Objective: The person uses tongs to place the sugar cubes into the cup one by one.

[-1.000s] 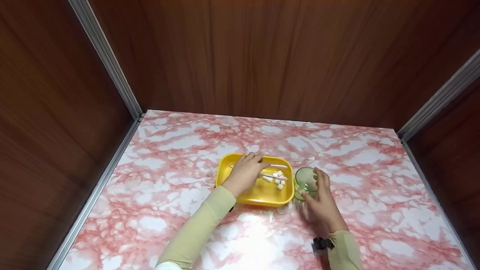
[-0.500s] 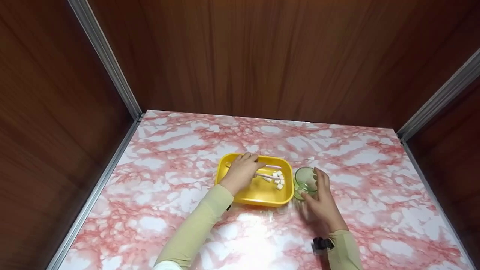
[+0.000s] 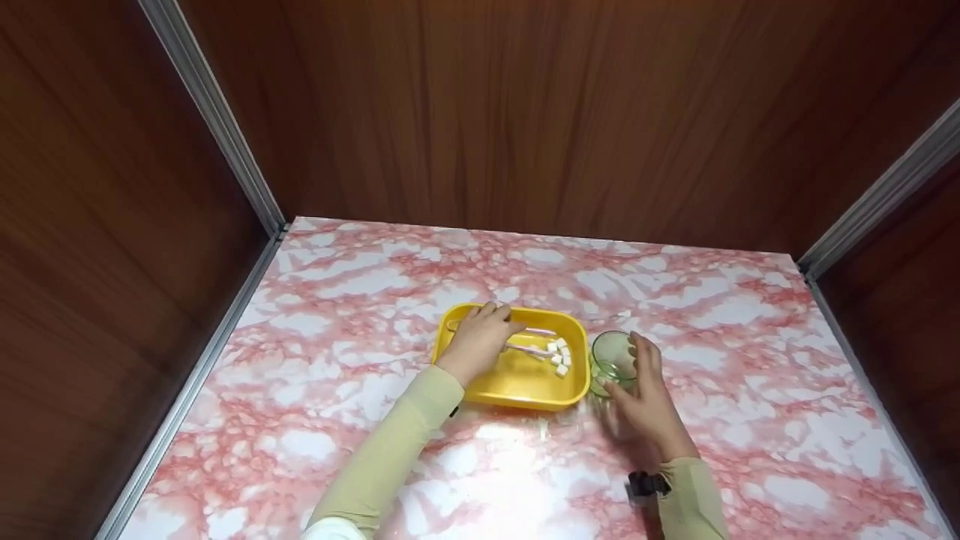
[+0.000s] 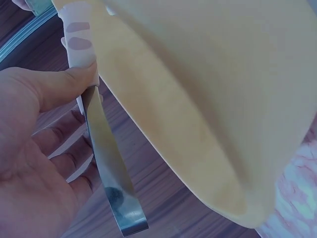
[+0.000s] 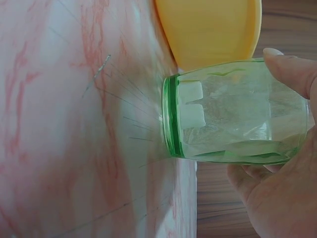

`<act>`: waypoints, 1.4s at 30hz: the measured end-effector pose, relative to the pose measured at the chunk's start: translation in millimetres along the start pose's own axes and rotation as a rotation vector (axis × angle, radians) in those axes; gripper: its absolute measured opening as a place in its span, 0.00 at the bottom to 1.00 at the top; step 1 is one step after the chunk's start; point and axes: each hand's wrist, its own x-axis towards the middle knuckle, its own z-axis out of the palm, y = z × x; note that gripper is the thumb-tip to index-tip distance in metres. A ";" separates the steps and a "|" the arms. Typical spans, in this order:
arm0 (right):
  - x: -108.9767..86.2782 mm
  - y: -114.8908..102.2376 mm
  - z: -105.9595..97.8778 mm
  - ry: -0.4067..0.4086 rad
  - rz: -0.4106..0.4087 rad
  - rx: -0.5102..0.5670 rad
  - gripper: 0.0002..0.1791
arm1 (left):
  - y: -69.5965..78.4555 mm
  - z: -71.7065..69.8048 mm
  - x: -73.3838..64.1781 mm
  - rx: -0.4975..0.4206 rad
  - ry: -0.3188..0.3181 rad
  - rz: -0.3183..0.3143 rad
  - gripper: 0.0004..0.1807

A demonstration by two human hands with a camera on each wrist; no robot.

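Note:
In the head view my left hand (image 3: 478,341) is over the left part of a yellow plastic tub (image 3: 517,401). It grips tongs (image 3: 531,350) whose two arms stand apart, the nearer tip right beside several white cubes (image 3: 562,370), like sugar cubes. The left wrist view shows the thumb on the pale sleeve of the metal tongs (image 4: 111,153), the bent metal end pointing down. Right of the tub, my right hand (image 3: 649,405) holds an upright green-tinted glass (image 5: 233,119), thumb and fingers round its upper part. Two white cubes (image 5: 192,115) lie at the glass's bottom.
The glass stands close against the tub's right side on a pink-and-white marbled tabletop (image 3: 337,315). Dark wood-grain panels (image 3: 525,120) rise behind and at both sides, joined by metal corner posts (image 3: 217,120).
My left hand has drawn slightly to the left with the tongs, their tips moving back over the cubes. My right hand and the glass have stayed in place.

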 end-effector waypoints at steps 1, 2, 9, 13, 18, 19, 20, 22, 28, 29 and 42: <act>0.4 -0.2 -0.4 -0.001 0.000 -0.002 0.48 | -0.5 0.2 0.1 0.002 -0.001 -0.001 0.21; 0.8 -0.5 -0.6 -0.001 0.000 -0.003 0.48 | -1.0 0.2 0.3 0.001 -0.002 -0.003 0.21; 1.2 0.6 -0.5 -0.007 -0.013 -0.010 0.48 | -4.3 1.8 -1.5 0.016 -0.006 -0.011 0.20; 0.6 1.6 -0.5 -0.007 -0.014 -0.009 0.47 | -5.2 2.7 -2.2 0.024 0.002 0.001 0.20; 1.0 1.9 -0.5 -0.004 -0.007 -0.010 0.48 | -5.4 4.3 -0.2 0.033 -0.004 0.005 0.21; 1.1 1.7 -0.6 -0.005 -0.006 -0.010 0.48 | -5.3 4.6 0.3 0.035 -0.007 0.006 0.21; 1.0 1.7 -0.7 -0.008 -0.006 -0.010 0.48 | -5.0 4.9 0.7 0.038 -0.011 0.008 0.21; 0.9 1.3 -0.7 -0.008 -0.007 -0.008 0.48 | -4.6 5.5 1.3 0.042 -0.016 0.009 0.21; 0.7 0.0 -0.1 -0.004 -0.004 -0.004 0.48 | -3.9 6.2 1.8 0.068 -0.013 0.011 0.20; 0.5 -0.1 0.0 -0.003 -0.004 -0.002 0.48 | -3.9 6.2 2.2 0.073 -0.012 0.010 0.20; 0.4 -0.2 -0.3 0.000 0.009 0.002 0.47 | -4.4 9.2 5.6 0.107 -0.029 -0.015 0.18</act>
